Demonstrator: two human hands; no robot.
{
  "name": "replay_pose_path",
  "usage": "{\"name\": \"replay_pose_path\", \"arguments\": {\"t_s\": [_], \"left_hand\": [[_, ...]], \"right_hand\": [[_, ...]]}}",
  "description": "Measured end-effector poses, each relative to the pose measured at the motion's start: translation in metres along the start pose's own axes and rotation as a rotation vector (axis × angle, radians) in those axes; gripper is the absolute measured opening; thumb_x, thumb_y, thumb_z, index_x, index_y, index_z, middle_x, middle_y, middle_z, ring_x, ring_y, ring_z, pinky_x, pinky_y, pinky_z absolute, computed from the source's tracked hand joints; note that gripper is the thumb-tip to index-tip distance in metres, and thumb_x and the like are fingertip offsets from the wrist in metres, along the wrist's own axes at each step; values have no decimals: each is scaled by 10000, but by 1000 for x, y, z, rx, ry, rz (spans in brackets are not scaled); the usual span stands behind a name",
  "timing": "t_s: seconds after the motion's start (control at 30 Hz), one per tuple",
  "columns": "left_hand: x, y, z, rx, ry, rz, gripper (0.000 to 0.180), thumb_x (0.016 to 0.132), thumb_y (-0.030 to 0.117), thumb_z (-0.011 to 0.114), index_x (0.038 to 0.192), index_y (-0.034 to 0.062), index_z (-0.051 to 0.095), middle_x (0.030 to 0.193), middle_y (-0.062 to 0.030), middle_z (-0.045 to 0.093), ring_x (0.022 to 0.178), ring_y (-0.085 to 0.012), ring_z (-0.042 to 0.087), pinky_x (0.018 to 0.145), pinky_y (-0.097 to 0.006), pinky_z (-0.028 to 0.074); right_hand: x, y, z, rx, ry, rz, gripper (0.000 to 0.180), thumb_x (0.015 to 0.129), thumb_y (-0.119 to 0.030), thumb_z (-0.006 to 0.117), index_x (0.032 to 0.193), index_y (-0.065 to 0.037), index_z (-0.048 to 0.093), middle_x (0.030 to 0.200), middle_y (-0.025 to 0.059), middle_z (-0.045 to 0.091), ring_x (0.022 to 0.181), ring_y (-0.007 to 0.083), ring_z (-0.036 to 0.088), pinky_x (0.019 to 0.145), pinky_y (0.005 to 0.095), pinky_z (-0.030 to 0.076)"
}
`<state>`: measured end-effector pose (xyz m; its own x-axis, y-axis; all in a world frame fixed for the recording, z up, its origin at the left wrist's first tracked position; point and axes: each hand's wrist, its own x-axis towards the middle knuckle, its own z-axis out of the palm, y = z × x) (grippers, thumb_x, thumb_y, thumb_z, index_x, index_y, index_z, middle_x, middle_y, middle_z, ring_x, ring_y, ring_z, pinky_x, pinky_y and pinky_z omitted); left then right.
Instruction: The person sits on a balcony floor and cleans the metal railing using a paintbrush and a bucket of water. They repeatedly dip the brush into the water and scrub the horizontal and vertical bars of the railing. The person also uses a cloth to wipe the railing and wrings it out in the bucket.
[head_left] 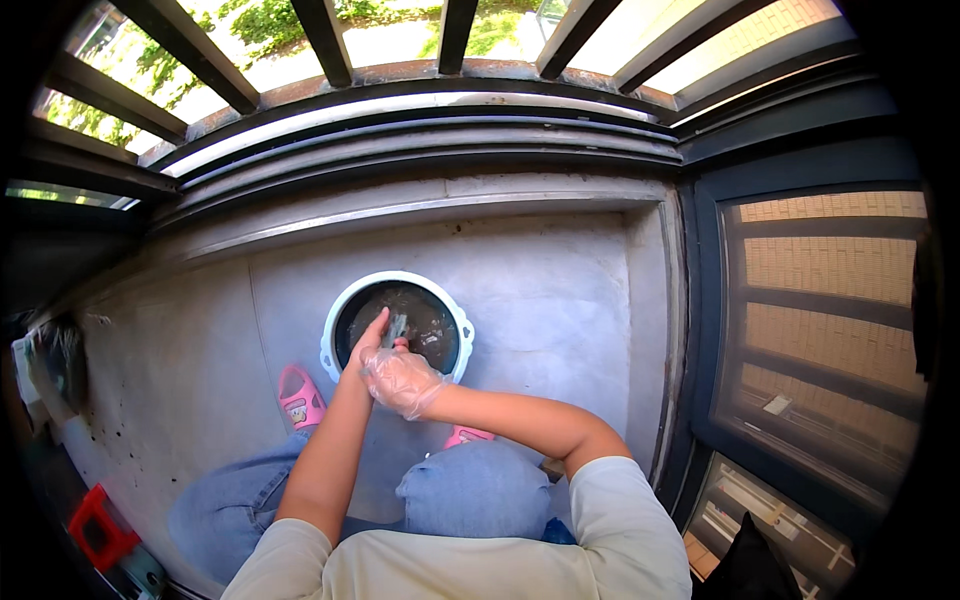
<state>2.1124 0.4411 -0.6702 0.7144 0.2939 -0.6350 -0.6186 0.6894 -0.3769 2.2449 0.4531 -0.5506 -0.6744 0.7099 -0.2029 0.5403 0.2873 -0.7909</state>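
Observation:
A round pale-blue basin [463,325] stands on the floor in front of me, holding dark, murky water [432,318]. Over its near side my two hands meet. My left hand [372,343] looks bare, its fingers stretched out over the water. My right hand [405,382], in a loose clear plastic glove, is closed against the left hand near the wrist. Between the hands a small shiny, see-through piece [398,328] shows, perhaps plastic film; its kind cannot be made out. What lies inside the right hand's fingers is hidden.
The basin stands on a grey floor [540,290], with a low ledge [420,205] and barred window beyond. A dark-framed glass panel [820,320] is at the right. Pink clogs [301,398] are on my feet. A red object [103,527] lies at the lower left.

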Motion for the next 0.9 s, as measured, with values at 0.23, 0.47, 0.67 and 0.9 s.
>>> {"name": "replay_pose_path", "arguments": {"t_s": [0.23, 0.47, 0.67, 0.9], "left_hand": [[-7, -16, 9, 275, 201, 470, 183, 859, 276, 568, 861, 96, 600, 791, -70, 614, 709, -188, 592, 671, -326, 504], [-5, -42, 62, 247, 728, 545, 322, 861, 338, 554, 1049, 79, 525, 1042, -86, 512, 954, -249, 521, 794, -450, 488], [-3, -28, 27, 562, 949, 560, 352, 896, 250, 462, 1196, 69, 431, 1177, -122, 471, 1046, -304, 491, 863, -542, 429], [-14, -12, 49, 180, 402, 266, 366, 910, 254, 442, 1145, -23, 488, 1130, -189, 556, 1079, -325, 524, 954, -442, 417]], "right_hand": [[11, 22, 19, -65, 334, -127, 125, 791, -156, 549, 814, -47, 493, 655, 150, 587, 613, 314, 614, 543, 419, 485], [22, 66, 17, -160, 288, 283, 125, 828, -140, 505, 888, -31, 517, 833, 202, 581, 758, 331, 612, 652, 416, 505], [19, 88, 53, -304, -7, 422, 267, 767, -117, 541, 1025, -47, 556, 994, 212, 575, 903, 350, 599, 784, 389, 505], [6, 17, 11, 251, 16, 263, 198, 826, -142, 476, 968, -7, 502, 895, 255, 601, 853, 429, 583, 731, 490, 463]]}}
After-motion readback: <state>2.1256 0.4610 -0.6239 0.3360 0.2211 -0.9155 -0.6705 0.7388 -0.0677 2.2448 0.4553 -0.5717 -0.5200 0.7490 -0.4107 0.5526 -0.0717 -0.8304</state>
